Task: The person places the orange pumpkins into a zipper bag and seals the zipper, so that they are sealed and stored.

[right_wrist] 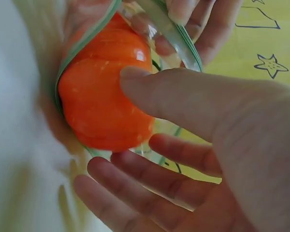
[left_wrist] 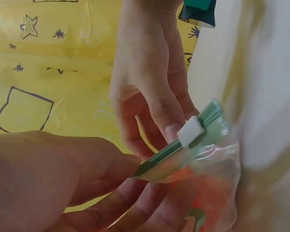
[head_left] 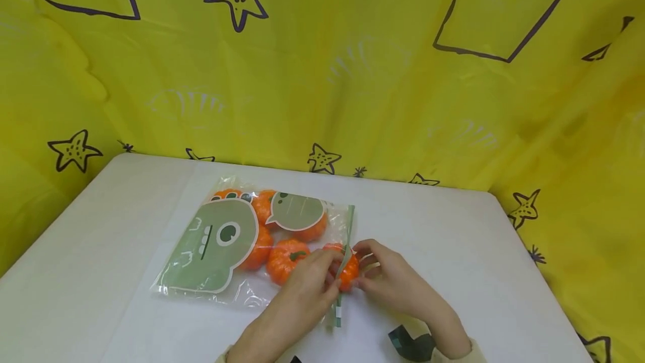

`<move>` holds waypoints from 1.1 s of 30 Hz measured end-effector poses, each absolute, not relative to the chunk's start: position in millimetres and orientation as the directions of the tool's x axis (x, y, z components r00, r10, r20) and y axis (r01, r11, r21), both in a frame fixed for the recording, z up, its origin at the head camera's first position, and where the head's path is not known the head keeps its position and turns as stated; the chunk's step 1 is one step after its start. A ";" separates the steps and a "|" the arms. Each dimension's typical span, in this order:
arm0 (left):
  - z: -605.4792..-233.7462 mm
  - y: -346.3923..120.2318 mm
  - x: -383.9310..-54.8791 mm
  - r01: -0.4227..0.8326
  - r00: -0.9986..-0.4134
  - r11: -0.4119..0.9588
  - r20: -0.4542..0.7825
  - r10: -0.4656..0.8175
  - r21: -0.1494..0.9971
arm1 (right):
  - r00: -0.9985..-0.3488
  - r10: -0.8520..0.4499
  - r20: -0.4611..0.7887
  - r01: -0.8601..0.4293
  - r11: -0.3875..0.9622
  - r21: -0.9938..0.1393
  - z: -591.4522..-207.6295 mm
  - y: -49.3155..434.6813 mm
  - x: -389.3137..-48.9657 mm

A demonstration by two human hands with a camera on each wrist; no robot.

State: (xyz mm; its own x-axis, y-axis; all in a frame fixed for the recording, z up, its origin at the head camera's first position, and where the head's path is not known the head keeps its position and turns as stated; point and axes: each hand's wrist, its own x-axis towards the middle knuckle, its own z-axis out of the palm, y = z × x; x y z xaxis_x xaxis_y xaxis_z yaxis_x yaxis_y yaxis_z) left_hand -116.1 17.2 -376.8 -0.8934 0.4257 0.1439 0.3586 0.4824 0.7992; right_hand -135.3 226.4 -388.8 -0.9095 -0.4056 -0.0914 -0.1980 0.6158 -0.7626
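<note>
A clear zip bag (head_left: 237, 294) with a green monster print lies flat, holding several small orange pumpkins (head_left: 287, 259) with green stems. Its green zip edge (head_left: 351, 217) faces right and carries a white slider (left_wrist: 190, 132). My left hand (head_left: 307, 290) pinches that edge between thumb and fingers, lifting the mouth apart. Another pumpkin (right_wrist: 106, 92) sits in the mouth, partly out past the green strips. My right hand (head_left: 390, 279) is at its outer side: the thumb (right_wrist: 140, 82) presses on it, and the other fingers extend loosely along its lower edge.
Everything lies on a white table (head_left: 433, 223). A yellow cloth (head_left: 302, 88) with dark star drawings hangs behind and at both sides. Dark wrist gear (head_left: 413, 345) shows by the right forearm, which has a pale sleeve.
</note>
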 end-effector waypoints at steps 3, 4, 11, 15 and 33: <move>-376.6 16.4 -116.9 0.362 -0.890 0.467 0.151 0.430 0.806 | -0.909 -0.399 -0.117 -0.181 0.633 -0.753 -383.8 234.3 -135.7; -377.0 15.8 -116.7 0.365 -0.890 0.463 0.155 0.430 0.808 | -0.904 -0.409 -0.124 -0.183 0.634 -0.751 -382.4 237.7 -135.2; -379.7 16.0 -116.1 0.360 -0.888 0.453 0.151 0.435 0.816 | -0.833 -0.536 -0.134 -0.249 0.581 -0.775 -382.2 248.9 -132.6; -380.8 16.5 -115.6 0.340 -0.889 0.457 0.123 0.441 0.822 | -0.817 -0.568 -0.101 -0.292 0.559 -0.776 -386.1 243.1 -134.1; -381.2 14.5 -114.7 0.361 -0.883 0.447 0.145 0.447 0.818 | -0.827 -0.561 -0.037 -0.363 0.583 -0.727 -394.0 231.7 -136.6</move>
